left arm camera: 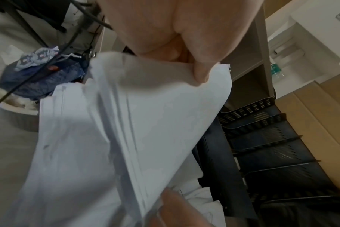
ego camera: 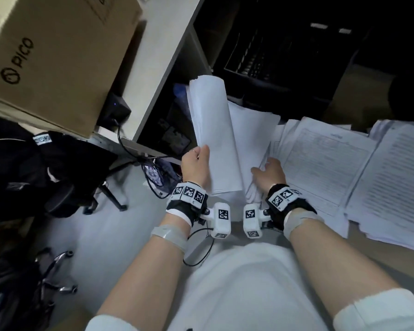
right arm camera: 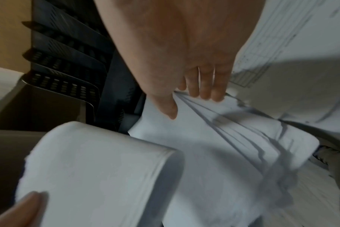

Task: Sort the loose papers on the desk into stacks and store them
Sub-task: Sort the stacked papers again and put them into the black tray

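Note:
A thick stack of blank white sheets curls up off the desk; my left hand grips its near left edge. In the left wrist view my thumb pinches the stack against the fingers behind it. My right hand lies just to the right, fingers straight. In the right wrist view, the right hand's fingertips touch the edges of a fanned pile of loose sheets beside the bent stack. Printed pages spread over the desk further right.
A black mesh tiered paper tray stands in the dark behind the papers. More printed stacks overhang the desk's right front. A PICO cardboard box sits on a white shelf unit at left, with a black office chair and cables on the floor.

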Available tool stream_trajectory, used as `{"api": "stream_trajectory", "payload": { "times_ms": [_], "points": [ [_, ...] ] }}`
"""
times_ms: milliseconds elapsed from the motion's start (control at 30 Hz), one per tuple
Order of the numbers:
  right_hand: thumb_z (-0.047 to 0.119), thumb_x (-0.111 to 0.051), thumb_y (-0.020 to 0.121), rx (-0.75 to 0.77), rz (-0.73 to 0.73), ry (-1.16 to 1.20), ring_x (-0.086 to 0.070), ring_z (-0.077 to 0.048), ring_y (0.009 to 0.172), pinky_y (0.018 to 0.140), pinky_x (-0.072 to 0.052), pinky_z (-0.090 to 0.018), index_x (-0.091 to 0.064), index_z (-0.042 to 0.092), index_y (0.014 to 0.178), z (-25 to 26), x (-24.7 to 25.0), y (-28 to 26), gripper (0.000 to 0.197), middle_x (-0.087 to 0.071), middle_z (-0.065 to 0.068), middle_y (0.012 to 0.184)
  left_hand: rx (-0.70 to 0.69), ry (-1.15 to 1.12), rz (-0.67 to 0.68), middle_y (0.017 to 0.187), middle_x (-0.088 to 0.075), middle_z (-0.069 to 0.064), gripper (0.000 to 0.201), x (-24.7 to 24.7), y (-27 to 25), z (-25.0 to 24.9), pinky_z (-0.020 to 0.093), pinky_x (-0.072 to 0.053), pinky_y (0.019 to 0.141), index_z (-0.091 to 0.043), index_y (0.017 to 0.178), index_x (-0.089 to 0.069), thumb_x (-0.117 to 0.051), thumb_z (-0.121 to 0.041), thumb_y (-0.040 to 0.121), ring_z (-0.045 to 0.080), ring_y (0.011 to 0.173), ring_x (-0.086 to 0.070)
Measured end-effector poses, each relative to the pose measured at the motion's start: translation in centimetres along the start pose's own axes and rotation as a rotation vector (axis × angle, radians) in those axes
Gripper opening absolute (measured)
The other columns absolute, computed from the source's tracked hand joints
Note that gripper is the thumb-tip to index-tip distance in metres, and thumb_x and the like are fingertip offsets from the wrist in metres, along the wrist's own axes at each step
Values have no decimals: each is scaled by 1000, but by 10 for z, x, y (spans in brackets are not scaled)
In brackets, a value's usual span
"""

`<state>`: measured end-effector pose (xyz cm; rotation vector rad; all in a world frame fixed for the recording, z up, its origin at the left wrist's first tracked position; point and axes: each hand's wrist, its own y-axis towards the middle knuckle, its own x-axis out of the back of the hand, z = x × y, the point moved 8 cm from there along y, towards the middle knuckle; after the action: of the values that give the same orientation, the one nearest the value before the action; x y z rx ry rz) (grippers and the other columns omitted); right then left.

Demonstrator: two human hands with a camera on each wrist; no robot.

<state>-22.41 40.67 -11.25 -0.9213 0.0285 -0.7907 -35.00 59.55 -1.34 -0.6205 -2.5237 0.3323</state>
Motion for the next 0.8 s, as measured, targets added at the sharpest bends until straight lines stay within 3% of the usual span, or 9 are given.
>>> {"api": "stream_trajectory", "payload": {
  "times_ms": [67,133,200,333,500,567,667,733,800],
  "points": [
    [27,-67,89,69,-32,100,-56,-26,117,100,-44,-36,-43,11,142,16,22,-9,60,-54,-6,138,32,-22,70,52,-33,-10,50,-15,1,0,27,-26,57,-20,51,-34,-56,-24,95,12,56,-30],
    [29,-69,89,134,3,258,-65,-21,99,92,-51,-36,-54,14,137,37,39,-18,53,-63,-4,128,57,-88,144,59,-43,-5,47,-35,-2,-3,30,-33,64,-22,51,-43,-57,-26,96,14,63,-39],
    [25,-70,91,162,56,320,-67,-19,102,84,-53,-22,-60,14,132,51,51,-31,44,-68,-2,118,76,-179,230,61,-47,-4,43,-60,-9,-10,30,-35,70,-22,57,-46,-55,-23,99,15,66,-42],
    [29,-69,92,239,99,237,-58,-6,117,80,-42,1,-53,14,142,64,68,-54,55,-58,5,135,88,-237,393,66,-54,-3,38,-98,-28,-32,32,-43,73,-17,66,-53,-51,-25,103,18,70,-50],
    [32,-77,85,287,34,301,-54,0,124,104,-42,-21,-50,26,145,63,97,-73,66,-57,13,137,-74,-124,527,101,-73,-1,15,-129,-42,-54,33,-56,91,-14,103,-73,-58,-16,99,17,98,-69],
    [24,-80,82,304,9,339,-57,1,119,102,-47,-23,-52,27,143,62,102,-79,67,-59,12,136,-74,-103,535,104,-74,4,20,-135,-45,-56,40,-57,93,-9,109,-72,-62,-21,97,21,99,-70],
    [19,-83,78,317,-14,368,-64,0,109,83,-55,-18,-52,29,142,58,104,-85,72,-62,13,131,15,-151,564,92,-73,0,36,-140,-54,-58,37,-56,84,-4,103,-71,-60,-38,98,18,87,-68],
    [23,-85,74,335,-55,349,-63,-5,113,88,-57,-26,-54,33,140,54,110,-89,74,-63,13,128,64,-132,572,77,-63,-3,46,-141,-58,-57,34,-48,72,-8,88,-66,-51,-50,99,16,73,-58],
    [24,-86,72,350,-93,344,-61,-8,116,96,-55,-34,-56,35,137,50,117,-92,72,-65,10,126,32,-164,566,64,-47,-8,41,-142,-61,-59,31,-36,65,-15,70,-52,-52,-43,100,14,64,-44]
  ]
}}
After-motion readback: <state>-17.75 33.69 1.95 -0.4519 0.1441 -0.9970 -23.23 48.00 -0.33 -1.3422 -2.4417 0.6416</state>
